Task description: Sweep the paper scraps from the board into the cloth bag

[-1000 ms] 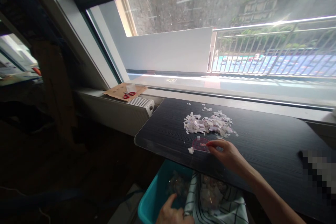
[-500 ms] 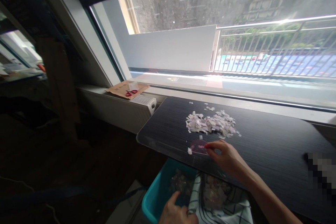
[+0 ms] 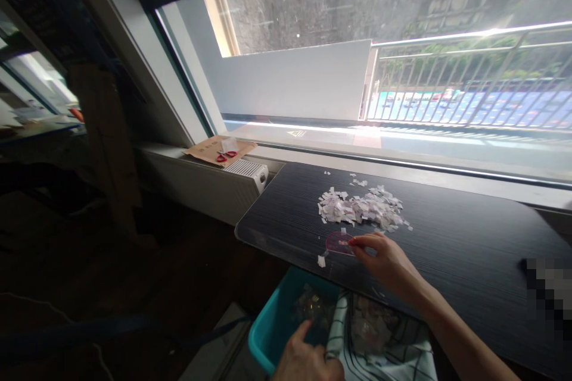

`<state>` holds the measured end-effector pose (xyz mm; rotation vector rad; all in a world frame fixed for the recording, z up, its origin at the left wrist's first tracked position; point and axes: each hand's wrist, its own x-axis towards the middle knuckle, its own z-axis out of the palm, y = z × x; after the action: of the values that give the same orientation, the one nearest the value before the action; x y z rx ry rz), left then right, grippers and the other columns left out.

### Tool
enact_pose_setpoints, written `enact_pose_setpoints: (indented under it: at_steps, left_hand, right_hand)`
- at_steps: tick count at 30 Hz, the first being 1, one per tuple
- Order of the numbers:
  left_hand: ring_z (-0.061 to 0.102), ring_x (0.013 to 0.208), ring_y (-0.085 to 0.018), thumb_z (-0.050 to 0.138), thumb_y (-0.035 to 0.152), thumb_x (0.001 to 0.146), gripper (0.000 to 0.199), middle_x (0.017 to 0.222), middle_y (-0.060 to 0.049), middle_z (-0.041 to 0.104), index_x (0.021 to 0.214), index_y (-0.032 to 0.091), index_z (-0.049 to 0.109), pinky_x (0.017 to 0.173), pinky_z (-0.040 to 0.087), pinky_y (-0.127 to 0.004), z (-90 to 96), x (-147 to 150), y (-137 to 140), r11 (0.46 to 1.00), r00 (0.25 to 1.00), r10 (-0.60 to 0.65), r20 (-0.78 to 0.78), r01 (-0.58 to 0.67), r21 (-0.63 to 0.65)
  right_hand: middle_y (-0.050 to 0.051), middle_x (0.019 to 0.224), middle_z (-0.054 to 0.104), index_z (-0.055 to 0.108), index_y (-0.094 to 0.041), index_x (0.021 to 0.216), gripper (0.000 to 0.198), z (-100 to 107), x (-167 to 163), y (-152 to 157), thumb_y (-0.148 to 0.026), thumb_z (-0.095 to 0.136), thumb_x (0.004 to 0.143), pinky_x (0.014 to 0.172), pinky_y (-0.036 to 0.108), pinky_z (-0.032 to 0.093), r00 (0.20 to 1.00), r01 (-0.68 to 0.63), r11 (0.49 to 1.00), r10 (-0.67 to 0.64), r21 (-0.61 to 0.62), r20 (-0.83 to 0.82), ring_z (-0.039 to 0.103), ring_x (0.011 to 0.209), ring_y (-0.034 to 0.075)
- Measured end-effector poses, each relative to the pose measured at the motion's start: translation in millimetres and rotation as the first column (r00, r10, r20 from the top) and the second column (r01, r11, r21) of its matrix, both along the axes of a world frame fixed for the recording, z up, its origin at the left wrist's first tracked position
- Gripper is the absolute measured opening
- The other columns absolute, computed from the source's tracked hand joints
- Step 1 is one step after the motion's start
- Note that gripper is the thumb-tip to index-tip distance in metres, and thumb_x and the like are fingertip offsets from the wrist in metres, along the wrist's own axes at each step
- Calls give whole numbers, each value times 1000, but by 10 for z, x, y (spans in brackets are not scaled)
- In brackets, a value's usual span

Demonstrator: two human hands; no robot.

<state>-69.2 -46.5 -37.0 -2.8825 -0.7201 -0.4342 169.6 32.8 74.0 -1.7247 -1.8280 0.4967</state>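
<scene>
A see-through pink plastic piece [image 3: 336,243] with a rounded outline and pale marks lies at the front of the dark table. My right hand [image 3: 379,253] pinches its right end between thumb and fingertips. Behind it spreads a pile of small white paper scraps [image 3: 360,208]. One loose scrap [image 3: 321,261] rests near the front edge. My left hand [image 3: 306,357] is low in view, index finger stretched over the teal bin [image 3: 263,324], thumb by the checked cloth [image 3: 337,321]. Its other fingers are partly cut off. Shiny clear items [image 3: 313,303] lie inside the bin.
The checked cloth lines a second container holding clear, pinkish items [image 3: 369,324]. Red-handled scissors [image 3: 226,156] lie on a brown envelope [image 3: 203,152] on the sill, beside a white radiator [image 3: 248,172]. A window with a railing [image 3: 447,80] outside stands behind the table [image 3: 465,220].
The pink plastic piece has shifted slightly back toward the pile with my right hand, and the loose scrap at the front now lies apart from it. My left hand stays over the bin.
</scene>
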Motion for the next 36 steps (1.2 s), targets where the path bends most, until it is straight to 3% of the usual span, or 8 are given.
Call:
enact_pose_setpoints:
  at_steps: [5, 13, 17, 22, 30, 36]
  left_hand:
    - [43, 33, -10, 61, 20, 78, 25, 43, 4, 52, 55, 19, 52, 85, 49, -45, 46, 7, 7, 1000, 1000, -21, -7, 21, 4]
    - [47, 33, -12, 68, 20, 69, 26, 45, 3, 56, 54, 19, 47, 78, 52, -45, 131, 55, 4, 1000, 995, -23, -93, 25, 13]
    - [51, 35, -12, 67, 22, 74, 27, 48, 2, 60, 55, 18, 47, 81, 52, -47, 167, 62, -8, 999, 994, -18, -104, 15, -31]
    - [52, 35, -13, 67, 17, 68, 23, 48, 2, 60, 56, 18, 48, 79, 53, -47, 167, 76, -7, 1000, 995, -17, -102, 15, -22]
    - [51, 35, -13, 65, 13, 64, 19, 49, 1, 60, 57, 18, 48, 79, 52, -48, 121, 86, -17, 1000, 995, -23, -100, 21, -12]
    - [57, 41, -15, 67, 14, 65, 15, 55, -1, 66, 59, 18, 54, 82, 51, -48, 183, 98, -28, 996, 988, -20, -156, 7, -85]
  right_hand:
    - [5, 88, 76, 78, -25, 90, 28, -8, 64, -30, -33, 52, 85, 76, 33, 49, 997, 52, 998, -54, 38, 49, 67, 85, 24]
    - [5, 86, 75, 78, -26, 88, 25, -11, -145, -153, -29, 54, 85, 79, 31, 49, 990, -137, 990, 135, -39, -47, 67, 85, 22]
    - [6, 90, 74, 78, -26, 92, 25, -1, -128, -148, -30, 54, 85, 79, 32, 50, 996, -74, 996, 72, -41, -59, 67, 85, 21]
    - [5, 88, 75, 78, -26, 88, 25, 11, -147, -152, -28, 54, 85, 79, 31, 49, 989, -144, 988, 142, -47, -46, 66, 85, 21]
    - [8, 92, 75, 78, -23, 94, 29, 1, -57, -100, -30, 51, 85, 79, 35, 49, 1000, -22, 999, 23, -39, 21, 66, 88, 25]
    - [6, 90, 75, 78, -24, 89, 26, 29, -158, -231, -29, 53, 84, 78, 32, 49, 992, -117, 989, 112, -90, -52, 67, 86, 22]
